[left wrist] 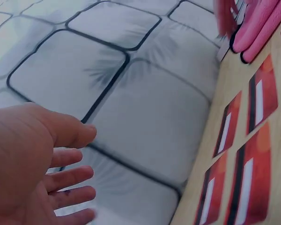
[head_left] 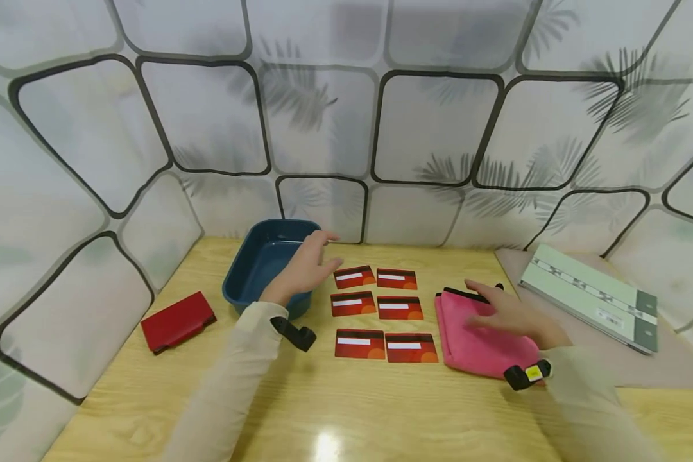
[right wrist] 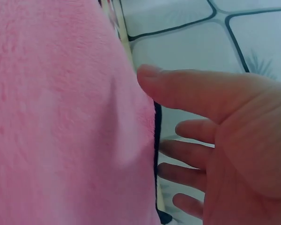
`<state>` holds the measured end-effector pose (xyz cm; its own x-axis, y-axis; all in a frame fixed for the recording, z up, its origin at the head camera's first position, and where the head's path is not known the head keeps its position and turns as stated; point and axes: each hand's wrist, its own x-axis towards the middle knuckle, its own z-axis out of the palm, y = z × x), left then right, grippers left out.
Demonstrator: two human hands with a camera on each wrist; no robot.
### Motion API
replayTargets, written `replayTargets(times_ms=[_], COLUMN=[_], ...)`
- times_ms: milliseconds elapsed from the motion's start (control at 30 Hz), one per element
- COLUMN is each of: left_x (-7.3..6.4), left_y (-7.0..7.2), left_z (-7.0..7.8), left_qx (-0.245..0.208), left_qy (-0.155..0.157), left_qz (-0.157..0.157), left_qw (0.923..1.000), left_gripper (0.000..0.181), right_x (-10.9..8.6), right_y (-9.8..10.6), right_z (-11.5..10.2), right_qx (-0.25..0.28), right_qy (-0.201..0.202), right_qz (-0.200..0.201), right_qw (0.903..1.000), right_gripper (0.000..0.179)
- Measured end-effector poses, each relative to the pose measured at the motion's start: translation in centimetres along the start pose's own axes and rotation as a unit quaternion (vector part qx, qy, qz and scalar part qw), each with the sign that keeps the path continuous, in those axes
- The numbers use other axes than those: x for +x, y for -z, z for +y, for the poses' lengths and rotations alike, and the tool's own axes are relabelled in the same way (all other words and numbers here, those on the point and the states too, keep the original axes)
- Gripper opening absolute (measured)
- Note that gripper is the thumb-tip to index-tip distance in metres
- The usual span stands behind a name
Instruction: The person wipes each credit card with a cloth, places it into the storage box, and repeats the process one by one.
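Observation:
My left hand (head_left: 305,268) hovers over the right side of a dark blue plastic basin (head_left: 233,282), fingers spread and holding nothing. In the left wrist view its thumb and fingers (left wrist: 72,176) stand apart. Over a fuzzy pink pouch (head_left: 468,346) with black edging is my right hand (head_left: 505,314), also holding nothing. The right wrist view shows its fingers beside the pouch's black edge (right wrist: 157,136); whether they touch it I cannot tell. Between the hands, several red cards (head_left: 360,344) with white strips lie in two columns on the wooden table (head_left: 323,404).
A red wallet-like case (head_left: 178,321) lies left of the basin. At the right, a pale green book or binder (head_left: 583,295) rests on a beige-grey board (head_left: 606,366). A patterned curtain-like backdrop (head_left: 323,141) rises behind the table and along its sides.

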<state>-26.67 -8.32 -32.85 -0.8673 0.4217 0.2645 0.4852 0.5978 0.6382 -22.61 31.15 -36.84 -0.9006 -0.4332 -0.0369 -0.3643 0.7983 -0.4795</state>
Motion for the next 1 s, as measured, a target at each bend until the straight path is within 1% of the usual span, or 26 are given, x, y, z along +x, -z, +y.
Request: replayTargets(times_ms=[133, 200, 233, 300, 367, 400, 467, 533, 667, 767, 833, 900, 1000], left_x=[0.9, 1.5, 1.8, 2.3, 2.8, 2.9, 3.0, 3.1, 3.0, 2.8, 2.7, 2.5, 1.9], left_y=[-1.9, -3.1, -3.7, -4.9, -6.1, -6.6, -7.4, -8.1, -9.1, -9.6, -9.8, -9.9, -9.9], left_z=[0.9, 1.2, 1.4, 1.6, 1.5, 1.4, 1.1, 0.7, -0.2, -0.8, -1.2, -1.7, -2.6], left_qx=[0.009, 0.013, 0.016, 0.018, 0.018, 0.019, 0.008, -0.002, -0.008, 0.013, 0.027, 0.036, 0.019], left_qy=[0.041, 0.046, 0.043, 0.031, 0.019, 0.018, 0.024, 0.036, 0.058, 0.076, 0.088, 0.103, 0.115], left_qz=[-0.038, -0.045, -0.043, -0.029, -0.008, 0.002, 0.019, 0.029, 0.036, 0.052, 0.069, 0.078, 0.099], left_qw=[0.9984, 0.9979, 0.9980, 0.9989, 0.9996, 0.9997, 0.9995, 0.9989, 0.9977, 0.9956, 0.9933, 0.9910, 0.9882], left_gripper=[0.053, 0.054, 0.053, 0.051, 0.049, 0.048, 0.048, 0.049, 0.051, 0.051, 0.052, 0.054, 0.056], right_x=[0.9, 1.2, 1.3, 1.3, 1.1, 0.9, 0.4, 0.1, 0.0, 0.2, 0.4, 0.6, 1.1], right_y=[-0.7, -0.9, -1.0, -1.2, -1.5, -1.7, -2.0, -2.4, -2.9, -3.1, -3.2, -3.3, -3.9], right_z=[-0.2, -0.3, -0.4, -0.3, -0.1, 0.2, 0.6, 1.1, 1.6, 1.6, 1.4, 1.3, 1.0], right_qx=[-0.003, -0.007, -0.007, -0.007, -0.005, -0.002, 0.000, -0.008, -0.020, -0.031, -0.037, -0.040, -0.041], right_qy=[-0.003, -0.005, -0.006, -0.007, -0.010, -0.014, -0.020, -0.022, -0.018, -0.013, -0.008, -0.005, 0.002], right_qz=[-0.001, 0.006, 0.008, 0.012, 0.019, 0.022, 0.027, 0.035, 0.051, 0.061, 0.069, 0.076, 0.073], right_qw=[1.0000, 0.9999, 0.9999, 0.9999, 0.9997, 0.9996, 0.9994, 0.9991, 0.9983, 0.9975, 0.9969, 0.9962, 0.9965], right_gripper=[0.086, 0.086, 0.087, 0.090, 0.093, 0.094, 0.096, 0.096, 0.095, 0.094, 0.093, 0.091, 0.091])
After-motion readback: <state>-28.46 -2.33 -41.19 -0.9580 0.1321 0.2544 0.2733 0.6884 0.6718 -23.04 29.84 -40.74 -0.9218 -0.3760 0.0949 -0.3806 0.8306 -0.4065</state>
